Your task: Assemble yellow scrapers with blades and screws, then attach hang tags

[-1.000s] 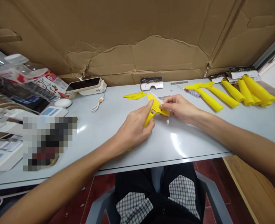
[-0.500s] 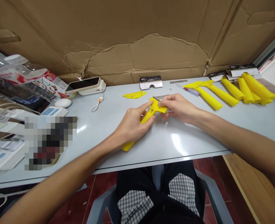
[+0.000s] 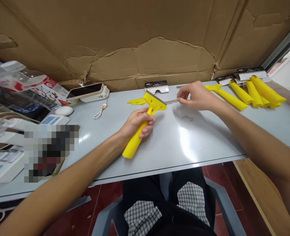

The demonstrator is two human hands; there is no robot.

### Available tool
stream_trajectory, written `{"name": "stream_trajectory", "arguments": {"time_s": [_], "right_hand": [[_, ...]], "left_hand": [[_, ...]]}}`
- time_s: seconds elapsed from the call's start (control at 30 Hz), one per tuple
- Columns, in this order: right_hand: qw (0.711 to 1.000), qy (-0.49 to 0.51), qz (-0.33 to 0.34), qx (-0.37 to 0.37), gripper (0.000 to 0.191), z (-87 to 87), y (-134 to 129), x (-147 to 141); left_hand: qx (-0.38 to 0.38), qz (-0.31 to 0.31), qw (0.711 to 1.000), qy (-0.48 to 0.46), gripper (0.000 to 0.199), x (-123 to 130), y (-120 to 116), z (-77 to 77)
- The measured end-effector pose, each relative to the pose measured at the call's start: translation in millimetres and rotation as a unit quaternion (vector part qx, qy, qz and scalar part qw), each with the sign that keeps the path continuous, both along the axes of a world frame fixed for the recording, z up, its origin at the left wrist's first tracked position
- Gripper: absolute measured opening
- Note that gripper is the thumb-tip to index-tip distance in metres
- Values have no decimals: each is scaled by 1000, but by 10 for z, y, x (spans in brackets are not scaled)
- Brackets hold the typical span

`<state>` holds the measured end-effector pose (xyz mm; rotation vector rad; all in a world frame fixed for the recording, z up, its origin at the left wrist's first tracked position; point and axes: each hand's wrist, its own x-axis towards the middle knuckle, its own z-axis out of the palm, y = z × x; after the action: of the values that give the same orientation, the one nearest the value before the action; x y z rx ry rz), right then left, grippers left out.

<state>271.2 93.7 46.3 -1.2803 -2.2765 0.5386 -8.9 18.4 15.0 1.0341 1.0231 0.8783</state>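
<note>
My left hand (image 3: 138, 124) is wrapped round the handle of a yellow scraper (image 3: 133, 143), holding it tilted above the table. The scraper's wide head (image 3: 155, 102), with a grey metal edge, points up and to the right. Over the table to its right, my right hand (image 3: 195, 95) has its thumb and forefinger brought together at the right end of a thin metal strip (image 3: 171, 102). Whether the fingertips grip the strip or something small is hidden. Below this hand lies a small heap of screws (image 3: 188, 118).
Yellow flat pieces (image 3: 136, 101) lie behind the scraper. At the right are yellow handles (image 3: 254, 93) and another scraper (image 3: 231, 98). A black-and-white card (image 3: 156, 87) stands at the back by the cardboard (image 3: 110, 39). A phone (image 3: 86, 91), mouse (image 3: 64, 110) and bottles crowd the left.
My left hand has shifted its grip down onto the handle, lifting the scraper. My right hand has left the scraper head and moved right and back, uncovering the screws.
</note>
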Motion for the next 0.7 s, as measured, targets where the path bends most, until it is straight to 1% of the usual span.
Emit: {"name": "stream_trajectory", "arguments": {"time_s": [0.03, 0.1, 0.23, 0.33, 0.43, 0.53, 0.57, 0.63, 0.7], "right_hand": [[998, -63, 17, 10, 6, 9, 24, 55], [989, -146, 38, -6, 12, 31, 62, 150], [972, -220, 64, -58, 22, 92, 93, 253], [961, -252, 67, -89, 21, 148, 74, 257], [954, -269, 66, -117, 22, 180, 42, 234], [952, -272, 64, -128, 22, 170, 26, 217], [951, -272, 62, -132, 21, 162, 23, 213], [951, -273, 59, -136, 21, 152, 15, 205], [950, -277, 53, -136, 22, 152, 0, 192]], "left_hand": [[-5, 2, 1000, -11, 27, -3, 14, -26], [-8, 3, 1000, -20, 29, -4, 31, -54], [-7, -10, 1000, -13, 30, 13, 31, -18], [-8, -17, 1000, -12, 31, 31, 31, 12], [-4, -35, 999, -22, 31, 9, 63, -22], [3, -86, 996, -33, 32, -68, 125, -101], [0, -117, 993, -34, 32, -101, 147, -126], [0, -157, 986, -56, 30, -162, 184, -163], [-5, -183, 979, -86, 29, -206, 206, -179]]}}
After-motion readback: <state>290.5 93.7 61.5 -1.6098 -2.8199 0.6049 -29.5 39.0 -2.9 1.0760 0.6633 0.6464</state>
